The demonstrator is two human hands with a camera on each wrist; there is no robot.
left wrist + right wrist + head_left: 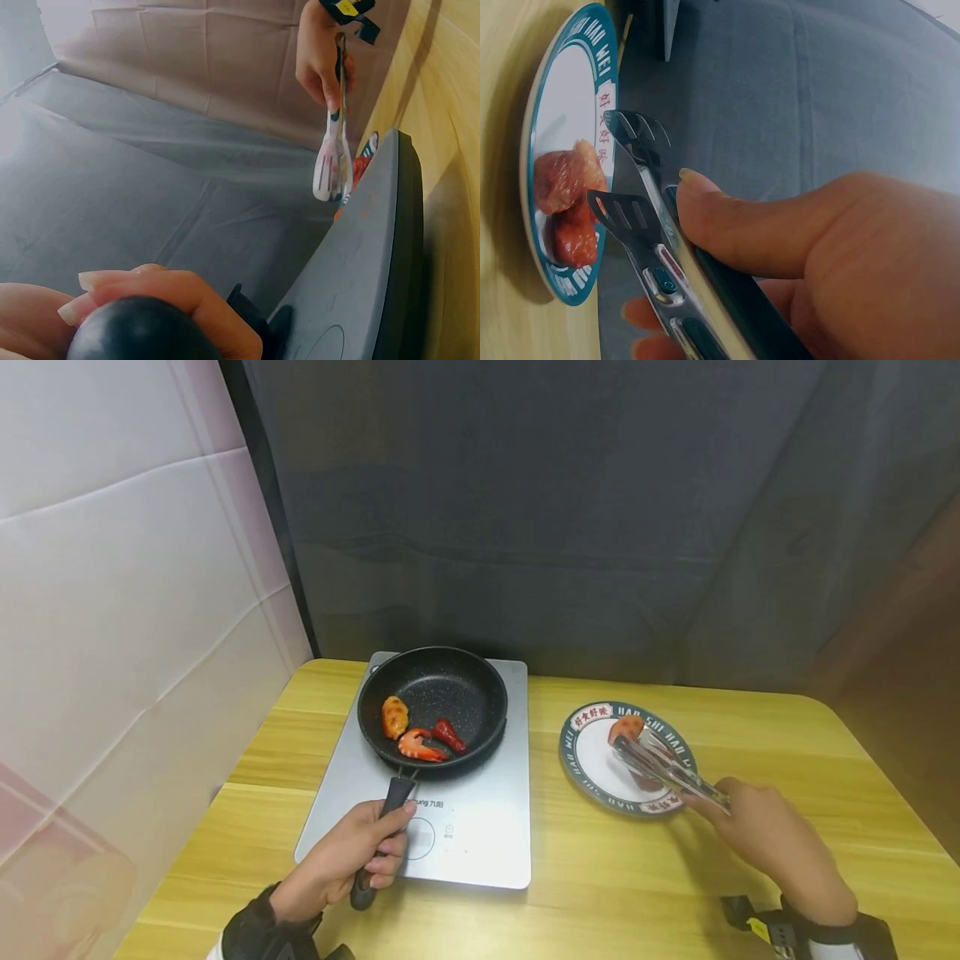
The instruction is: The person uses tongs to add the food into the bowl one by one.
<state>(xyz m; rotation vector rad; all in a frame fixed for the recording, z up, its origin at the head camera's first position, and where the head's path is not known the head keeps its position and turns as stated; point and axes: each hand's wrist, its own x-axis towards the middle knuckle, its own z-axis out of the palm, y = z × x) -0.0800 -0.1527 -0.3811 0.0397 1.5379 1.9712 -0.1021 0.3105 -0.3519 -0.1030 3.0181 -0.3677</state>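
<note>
My left hand (348, 852) grips the black handle (397, 795) of a frying pan (453, 689). In the pan lie a golden-brown piece like a chicken wing (394, 717), a shrimp (422, 746) and a small dark red piece like a drumstick (448, 735). Metal food tongs (678, 774) are held in my right hand (772, 839), reaching over a green-rimmed plate (573, 752). Their slotted tips stand apart in the right wrist view, nothing between them. Beside the tips, a brownish-red meat piece (558, 182), a glossy red piece (576, 238) and an orange piece (591, 161) rest on the plate.
Under the pan is a silver induction cooker (495, 852), left of the plate on a wooden table (600, 885). A dark curtain (570, 527) hangs along the table's back edge. Pale sheeting (135, 568) closes off the left side, and brown cloth (900, 635) the right.
</note>
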